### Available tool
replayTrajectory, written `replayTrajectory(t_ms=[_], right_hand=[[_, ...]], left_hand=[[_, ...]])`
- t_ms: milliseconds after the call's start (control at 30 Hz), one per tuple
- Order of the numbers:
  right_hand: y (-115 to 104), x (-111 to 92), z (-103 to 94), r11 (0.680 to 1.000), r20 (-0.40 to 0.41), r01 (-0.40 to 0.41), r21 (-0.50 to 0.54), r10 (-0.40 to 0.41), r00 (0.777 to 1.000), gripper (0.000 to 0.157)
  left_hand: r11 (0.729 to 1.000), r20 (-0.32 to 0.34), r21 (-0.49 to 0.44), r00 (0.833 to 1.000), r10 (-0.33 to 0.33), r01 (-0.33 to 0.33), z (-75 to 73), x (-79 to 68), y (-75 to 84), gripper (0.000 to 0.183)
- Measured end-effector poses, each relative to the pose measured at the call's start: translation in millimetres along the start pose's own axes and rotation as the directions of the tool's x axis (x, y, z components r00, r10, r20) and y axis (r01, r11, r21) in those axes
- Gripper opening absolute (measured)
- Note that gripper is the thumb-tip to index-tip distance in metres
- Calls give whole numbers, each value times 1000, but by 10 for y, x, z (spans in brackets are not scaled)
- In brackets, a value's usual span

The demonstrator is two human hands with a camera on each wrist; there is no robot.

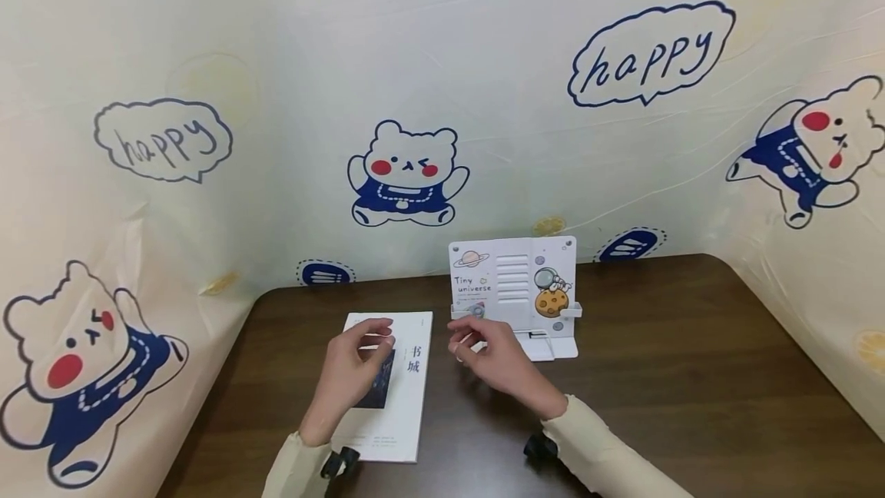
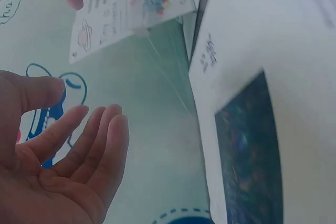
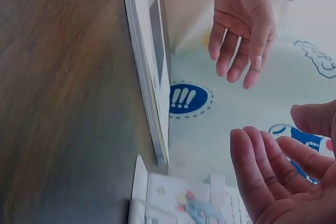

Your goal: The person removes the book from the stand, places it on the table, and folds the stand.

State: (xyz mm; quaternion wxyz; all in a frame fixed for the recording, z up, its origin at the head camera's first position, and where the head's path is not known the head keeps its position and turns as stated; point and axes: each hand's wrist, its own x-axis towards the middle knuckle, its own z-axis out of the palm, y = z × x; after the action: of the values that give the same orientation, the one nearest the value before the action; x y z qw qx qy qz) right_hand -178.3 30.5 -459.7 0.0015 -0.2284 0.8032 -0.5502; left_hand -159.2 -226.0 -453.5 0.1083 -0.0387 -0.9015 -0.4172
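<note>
In the head view my left hand (image 1: 353,367) hovers over a white book (image 1: 404,421) with a dark picture on its cover, lying flat on the table. Its fingers are loosely bent with nothing between them, as the left hand (image 2: 68,166) also shows in the left wrist view. My right hand (image 1: 494,356) hangs to the right of the book, in front of a white book stand (image 1: 512,283) printed with planets and an astronaut. Relaxed, empty fingers show on the right hand (image 3: 283,177) in the right wrist view. The stand is upright, its lower left partly hidden behind that hand.
The dark wooden table (image 1: 664,375) extends around the book and stand. Behind it and at both sides hangs a pale curtain (image 1: 290,37) with cartoon bears and "happy" bubbles. A black strap (image 1: 541,448) shows at the right wrist.
</note>
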Motion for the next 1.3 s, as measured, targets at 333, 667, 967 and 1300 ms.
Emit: replayTrajectory(t_ms=[333, 667, 967, 1300], right_hand=[[62, -12, -223, 999, -80, -19, 37, 22, 997, 25], [121, -16, -421, 996, -121, -61, 64, 69, 990, 28], [161, -30, -619, 996, -195, -74, 53, 83, 977, 29], [216, -44, -796, 997, -249, -62, 54, 73, 966, 28]], left_hand=[[996, 10, -74, 999, 53, -52, 153, 85, 170, 28], [990, 31, -119, 997, 76, -72, 296, 181, 301, 28], [989, 35, -131, 997, 74, -69, 395, 241, 369, 26], [987, 19, -143, 996, 82, -78, 472, 303, 373, 25]])
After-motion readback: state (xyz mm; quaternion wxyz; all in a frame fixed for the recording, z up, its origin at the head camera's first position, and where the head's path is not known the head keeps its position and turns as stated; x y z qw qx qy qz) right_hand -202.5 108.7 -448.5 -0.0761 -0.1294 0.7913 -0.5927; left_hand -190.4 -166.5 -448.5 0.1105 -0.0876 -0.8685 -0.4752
